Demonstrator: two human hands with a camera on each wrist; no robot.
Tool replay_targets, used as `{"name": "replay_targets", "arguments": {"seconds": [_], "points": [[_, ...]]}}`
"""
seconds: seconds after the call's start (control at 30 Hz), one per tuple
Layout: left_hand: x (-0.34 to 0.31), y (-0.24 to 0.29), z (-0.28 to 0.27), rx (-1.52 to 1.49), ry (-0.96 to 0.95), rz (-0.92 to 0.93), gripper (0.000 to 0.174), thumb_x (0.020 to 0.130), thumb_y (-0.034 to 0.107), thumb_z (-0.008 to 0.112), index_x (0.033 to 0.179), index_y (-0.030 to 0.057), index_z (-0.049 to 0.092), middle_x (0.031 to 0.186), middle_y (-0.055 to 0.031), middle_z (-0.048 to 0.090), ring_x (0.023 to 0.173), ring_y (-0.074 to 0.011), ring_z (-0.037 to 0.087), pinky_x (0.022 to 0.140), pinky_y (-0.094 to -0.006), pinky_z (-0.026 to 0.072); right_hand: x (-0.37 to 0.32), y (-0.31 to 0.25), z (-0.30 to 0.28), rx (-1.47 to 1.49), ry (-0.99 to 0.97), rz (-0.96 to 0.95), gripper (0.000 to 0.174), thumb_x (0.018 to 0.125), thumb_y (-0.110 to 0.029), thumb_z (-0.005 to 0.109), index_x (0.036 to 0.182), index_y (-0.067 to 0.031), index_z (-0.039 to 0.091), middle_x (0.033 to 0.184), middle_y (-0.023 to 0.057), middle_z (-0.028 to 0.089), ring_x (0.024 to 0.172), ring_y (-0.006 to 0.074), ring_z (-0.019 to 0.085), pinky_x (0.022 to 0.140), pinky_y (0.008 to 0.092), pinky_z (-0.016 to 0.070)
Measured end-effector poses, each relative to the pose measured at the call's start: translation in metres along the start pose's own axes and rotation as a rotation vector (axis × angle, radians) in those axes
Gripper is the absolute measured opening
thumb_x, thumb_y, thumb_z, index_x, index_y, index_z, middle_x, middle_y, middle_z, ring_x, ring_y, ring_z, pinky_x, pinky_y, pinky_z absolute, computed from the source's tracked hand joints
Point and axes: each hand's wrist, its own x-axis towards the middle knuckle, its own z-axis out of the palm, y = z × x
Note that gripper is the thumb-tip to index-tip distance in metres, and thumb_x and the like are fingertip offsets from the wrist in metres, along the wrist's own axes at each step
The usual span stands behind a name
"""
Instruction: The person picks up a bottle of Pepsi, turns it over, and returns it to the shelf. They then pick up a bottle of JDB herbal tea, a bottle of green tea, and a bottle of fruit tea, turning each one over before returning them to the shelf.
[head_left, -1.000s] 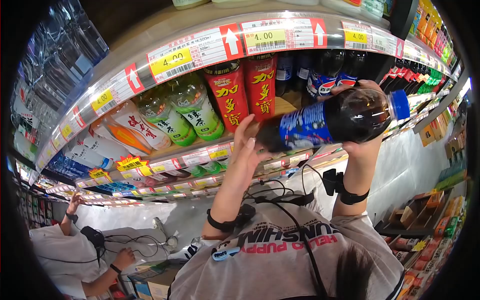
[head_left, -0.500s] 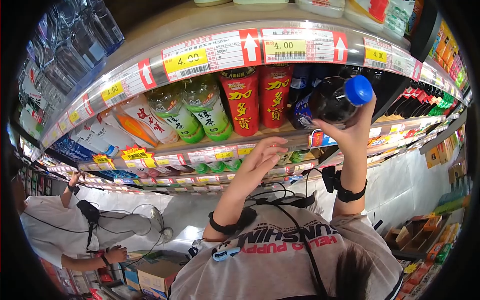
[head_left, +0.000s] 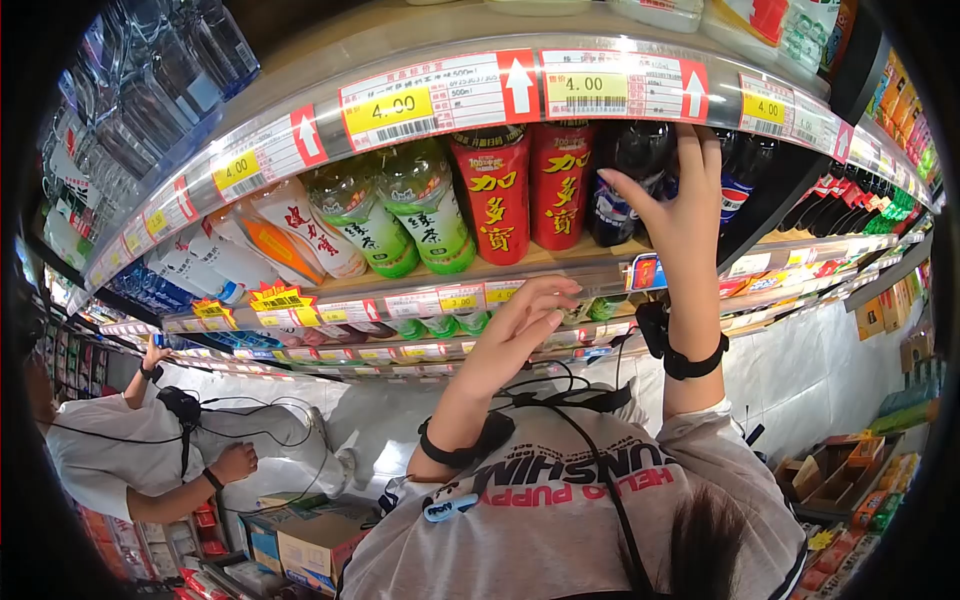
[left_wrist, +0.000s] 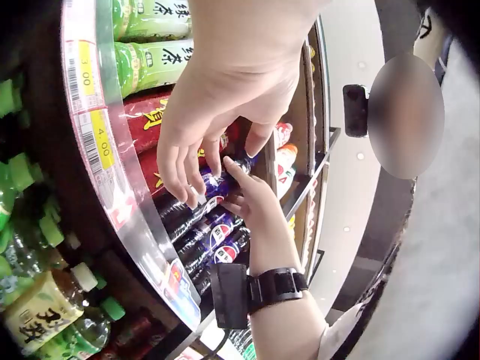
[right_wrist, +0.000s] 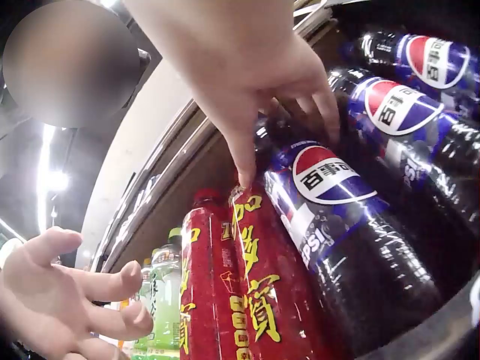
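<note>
I log: one Pepsi bottle, now on the shelf; right hand, spread around its top; left hand, loosely bent, empty; placing, seemingly nearly done.

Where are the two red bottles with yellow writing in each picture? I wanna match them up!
Head: upper half, a little right of the middle.
Left wrist: left of the middle, lying sideways, partly behind the left hand.
Right wrist: bottom, around the middle.
Shared landmark: green-labelled bottles next to the red ones.

Green-labelled bottles, cardboard boxes, price tags
</note>
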Motion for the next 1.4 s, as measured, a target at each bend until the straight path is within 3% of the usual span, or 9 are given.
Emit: {"name": "replay_targets", "arguments": {"seconds": [0.27,0.4,0.67,0.8,0.9,1.03,1.17,1.33,1.4], "points": [[-0.019,0.007,-0.008,-0.019,-0.052,-0.027,0.035,0.087,0.01,0.046,0.121,0.0016,0.04,0.118,-0.008,0.047,0.108,-0.0162,0.046,0.093,-0.0305,0.0345,0.011,-0.018,-0.006,-0.3,-0.169,0.163,0.069,0.063,-0.04,0.074,0.114,-0.0016,0.047,0.085,0.0153,0.059,0.073,0.032,0.06,0.058,0.0352,0.0486],[-0.03,0.013,-0.01,-0.012,-0.066,-0.04,0.033,0.088,0.008,0.047,0.12,0.0021,0.041,0.117,-0.0072,0.047,0.106,-0.0146,0.047,0.093,-0.0289,0.0352,0.013,-0.015,-0.004,-0.362,-0.08,-0.031,0.067,0.065,-0.038,0.072,0.113,0.0007,0.047,0.095,0.0172,0.056,0.075,0.0327,0.06,0.056,0.0359,0.0487],[-0.052,0.018,-0.02,-0.014,-0.089,-0.039,0.033,0.087,0.012,0.046,0.119,0.0013,0.042,0.118,-0.0089,0.049,0.109,-0.0187,0.048,0.094,-0.0321,0.0348,0.0,-0.022,0.008,-0.348,-0.088,0.155,0.061,0.074,-0.029,0.067,0.121,0.0003,0.041,0.117,0.0199,0.046,0.081,0.0356,0.059,0.059,0.0368,0.0508],[-0.065,0.02,-0.025,-0.037,-0.077,-0.064,0.032,0.088,0.01,0.047,0.119,0.0014,0.042,0.116,-0.0063,0.048,0.107,-0.0154,0.047,0.092,-0.0295,0.0364,-0.008,-0.047,0.006,-0.265,0.073,0.047,0.051,0.077,-0.021,0.063,0.12,-0.0014,0.045,0.116,0.0159,0.047,0.083,0.0308,0.06,0.06,0.0335,0.051],[-0.077,0.021,-0.025,-0.037,-0.063,-0.065,0.033,0.088,0.01,0.045,0.118,0.0001,0.041,0.117,-0.0091,0.049,0.109,-0.0189,0.048,0.094,-0.0328,0.0354,-0.007,-0.07,0.017,-0.07,-0.027,0.065,0.048,0.076,-0.021,0.064,0.117,-0.0026,0.048,0.112,0.0154,0.05,0.08,0.0311,0.06,0.061,0.0337,0.051],[-0.09,0.023,-0.029,-0.028,-0.084,-0.042,0.033,0.088,0.011,0.045,0.119,-0.0003,0.041,0.117,-0.0095,0.049,0.108,-0.0189,0.048,0.095,-0.0329,0.0352,0.014,-0.08,0.025,-0.134,-0.151,0.053,0.031,0.081,-0.021,0.056,0.11,-0.0107,0.053,0.106,0.0213,0.053,0.068,0.0359,0.06,0.056,0.0396,0.0508],[-0.101,0.026,-0.035,-0.002,-0.08,-0.034,0.033,0.088,0.01,0.045,0.119,-0.0001,0.041,0.116,-0.0097,0.05,0.107,-0.0189,0.049,0.093,-0.0311,0.0365,0.026,-0.07,0.038,-0.279,-0.312,0.051,0.028,0.083,-0.02,0.052,0.109,-0.0115,0.055,0.103,0.0223,0.055,0.078,0.0384,0.058,0.067,0.0455,0.0476],[-0.11,0.034,-0.038,0.021,-0.088,-0.061,0.033,0.088,0.013,0.045,0.12,0.0047,0.041,0.118,-0.0071,0.05,0.107,-0.0162,0.05,0.065,-0.0198,0.0355,0.015,-0.077,0.03,-0.271,-0.302,0.054,0.034,0.081,-0.02,0.056,0.114,-0.0146,0.053,0.111,0.0204,0.053,0.079,0.0368,0.059,0.068,0.0425,0.0494],[-0.111,0.034,-0.04,0.024,-0.098,-0.068,0.033,0.088,0.013,0.045,0.12,0.0044,0.041,0.118,-0.0069,0.05,0.107,-0.0162,0.05,0.065,-0.0199,0.0357,0.01,-0.079,0.027,-0.282,-0.287,0.082,0.037,0.08,-0.022,0.057,0.117,-0.0166,0.052,0.117,0.0188,0.05,0.079,0.0352,0.06,0.067,0.0405,0.0505]]}}
